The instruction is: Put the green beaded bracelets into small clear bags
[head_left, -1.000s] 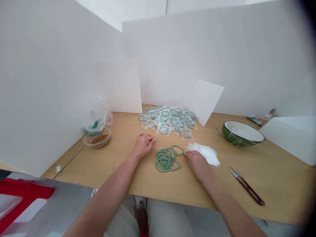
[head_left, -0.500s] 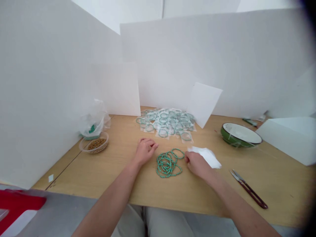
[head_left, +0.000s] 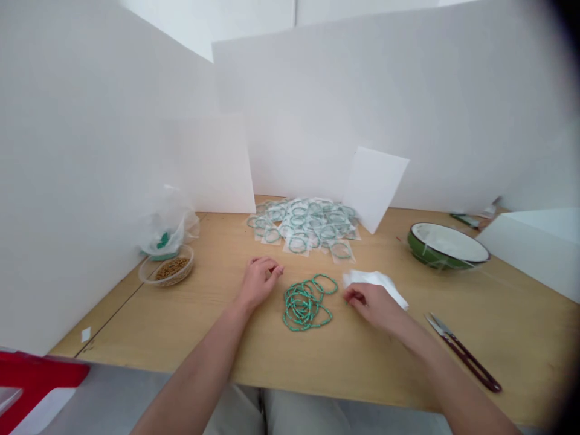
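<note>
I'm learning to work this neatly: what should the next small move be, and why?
Perhaps bring the left hand across to steady the green bead loops: they overlap in a heap, so lifting one could drag others, and that hand lies just beside them.

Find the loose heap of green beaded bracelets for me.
In the head view, the loose bracelets lie just below the middle, on the table between the left hand and the right hand.
</note>
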The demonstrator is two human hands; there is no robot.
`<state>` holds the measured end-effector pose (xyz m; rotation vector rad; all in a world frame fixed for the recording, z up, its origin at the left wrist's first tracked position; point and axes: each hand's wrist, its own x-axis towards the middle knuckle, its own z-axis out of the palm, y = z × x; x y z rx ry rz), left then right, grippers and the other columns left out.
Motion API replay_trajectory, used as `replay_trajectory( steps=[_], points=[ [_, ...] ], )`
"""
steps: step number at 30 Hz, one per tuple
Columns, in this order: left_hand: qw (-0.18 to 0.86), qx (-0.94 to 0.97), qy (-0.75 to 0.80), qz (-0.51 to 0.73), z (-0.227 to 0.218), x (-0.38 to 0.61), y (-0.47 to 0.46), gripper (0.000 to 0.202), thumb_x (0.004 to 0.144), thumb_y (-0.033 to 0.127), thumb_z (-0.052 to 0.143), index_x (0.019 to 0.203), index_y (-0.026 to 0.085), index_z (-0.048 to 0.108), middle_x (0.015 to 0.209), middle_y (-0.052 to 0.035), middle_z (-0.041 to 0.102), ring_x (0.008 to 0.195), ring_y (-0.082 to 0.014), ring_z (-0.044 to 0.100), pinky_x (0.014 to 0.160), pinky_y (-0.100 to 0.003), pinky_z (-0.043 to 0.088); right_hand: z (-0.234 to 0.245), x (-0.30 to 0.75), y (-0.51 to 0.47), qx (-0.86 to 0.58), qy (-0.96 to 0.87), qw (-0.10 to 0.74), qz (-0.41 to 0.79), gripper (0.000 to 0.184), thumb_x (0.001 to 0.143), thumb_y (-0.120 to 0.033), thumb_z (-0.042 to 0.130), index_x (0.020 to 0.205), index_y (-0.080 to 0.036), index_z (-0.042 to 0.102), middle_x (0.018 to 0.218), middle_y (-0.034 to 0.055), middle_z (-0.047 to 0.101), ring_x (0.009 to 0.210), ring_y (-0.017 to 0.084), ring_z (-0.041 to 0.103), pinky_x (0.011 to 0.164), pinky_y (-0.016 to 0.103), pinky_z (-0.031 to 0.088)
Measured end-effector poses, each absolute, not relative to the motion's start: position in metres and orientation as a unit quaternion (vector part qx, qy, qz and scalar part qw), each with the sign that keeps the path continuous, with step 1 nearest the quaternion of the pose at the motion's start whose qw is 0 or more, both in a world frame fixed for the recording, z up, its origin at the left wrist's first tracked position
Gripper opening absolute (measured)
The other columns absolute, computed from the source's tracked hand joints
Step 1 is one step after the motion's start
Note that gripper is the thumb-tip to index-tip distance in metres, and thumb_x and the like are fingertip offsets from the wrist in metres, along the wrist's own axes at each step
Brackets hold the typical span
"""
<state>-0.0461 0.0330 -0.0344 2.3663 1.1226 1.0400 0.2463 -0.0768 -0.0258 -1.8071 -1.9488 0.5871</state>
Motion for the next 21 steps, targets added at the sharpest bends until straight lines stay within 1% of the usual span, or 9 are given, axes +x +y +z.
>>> replay_trajectory(
  steps=[3, 6, 9, 12, 15, 18, 21],
  points=[
    [0.154, 0.833, 0.389, 0.363, -0.032, -0.046, 0.032, 0.032, 0.094, 0.039, 0.047, 0.075, 0.023, 0.067, 0.081, -0.0020, 0.071, 0.082, -0.0187, 0.064, 0.092, -0.039, 0.039, -0.023, 0.246, -0.074, -0.643, -0.705, 0.195, 0.227, 0.021, 0.072, -0.009, 0.051, 0.079, -0.019, 0.068, 0.076, 0.0034, 0.071, 0.069, 0.018, 0.064, 0.065, 0.026, 0.046],
    [0.143, 0.838, 0.385, 0.359, -0.030, -0.047, 0.029, 0.032, 0.095, 0.039, 0.046, 0.076, 0.023, 0.066, 0.082, -0.0021, 0.071, 0.083, -0.0186, 0.063, 0.092, -0.039, 0.038, -0.020, 0.238, -0.075, -0.646, -0.716, 0.170, 0.203, 0.022, 0.070, -0.006, 0.050, 0.074, -0.020, 0.066, 0.073, 0.0020, 0.070, 0.068, 0.017, 0.063, 0.063, 0.026, 0.043],
    [0.133, 0.842, 0.381, 0.359, -0.030, -0.047, 0.029, 0.031, 0.095, 0.038, 0.047, 0.074, 0.023, 0.065, 0.081, -0.0024, 0.069, 0.082, -0.0184, 0.062, 0.089, -0.038, 0.039, -0.016, 0.229, -0.077, -0.653, -0.732, 0.123, 0.152, 0.024, 0.074, -0.005, 0.047, 0.075, -0.020, 0.065, 0.079, 0.0038, 0.070, 0.073, 0.018, 0.062, 0.066, 0.026, 0.040],
    [0.132, 0.843, 0.378, 0.358, -0.032, -0.048, 0.030, 0.030, 0.095, 0.036, 0.047, 0.074, 0.023, 0.064, 0.079, -0.0017, 0.068, 0.082, -0.0182, 0.062, 0.088, -0.038, 0.038, -0.013, 0.226, -0.077, -0.651, -0.742, 0.094, 0.130, 0.024, 0.079, -0.006, 0.045, 0.078, -0.020, 0.065, 0.082, 0.0060, 0.070, 0.073, 0.018, 0.062, 0.063, 0.025, 0.038],
    [0.134, 0.844, 0.378, 0.355, -0.033, -0.047, 0.031, 0.029, 0.095, 0.035, 0.048, 0.074, 0.023, 0.064, 0.078, -0.0012, 0.068, 0.081, -0.0182, 0.062, 0.087, -0.037, 0.038, -0.008, 0.229, -0.075, -0.648, -0.738, 0.101, 0.159, 0.024, 0.079, -0.006, 0.046, 0.078, -0.020, 0.064, 0.080, 0.0045, 0.069, 0.071, 0.017, 0.062, 0.062, 0.024, 0.038],
    [0.136, 0.845, 0.382, 0.350, -0.032, -0.047, 0.030, 0.029, 0.095, 0.035, 0.047, 0.073, 0.023, 0.064, 0.078, -0.0014, 0.068, 0.080, -0.0182, 0.062, 0.086, -0.037, 0.039, -0.004, 0.232, -0.072, -0.645, -0.729, 0.108, 0.200, 0.019, 0.074, -0.007, 0.054, 0.079, -0.020, 0.066, 0.077, 0.0020, 0.070, 0.071, 0.016, 0.062, 0.063, 0.023, 0.039],
    [0.140, 0.846, 0.383, 0.344, -0.032, -0.046, 0.030, 0.031, 0.095, 0.036, 0.046, 0.073, 0.023, 0.064, 0.079, -0.0018, 0.069, 0.080, -0.0184, 0.062, 0.086, -0.037, 0.039, -0.003, 0.230, -0.071, -0.637, -0.741, 0.085, 0.192, 0.016, 0.075, -0.008, 0.055, 0.073, -0.019, 0.066, 0.078, 0.0029, 0.070, 0.073, 0.016, 0.063, 0.066, 0.023, 0.040]
  ],
)
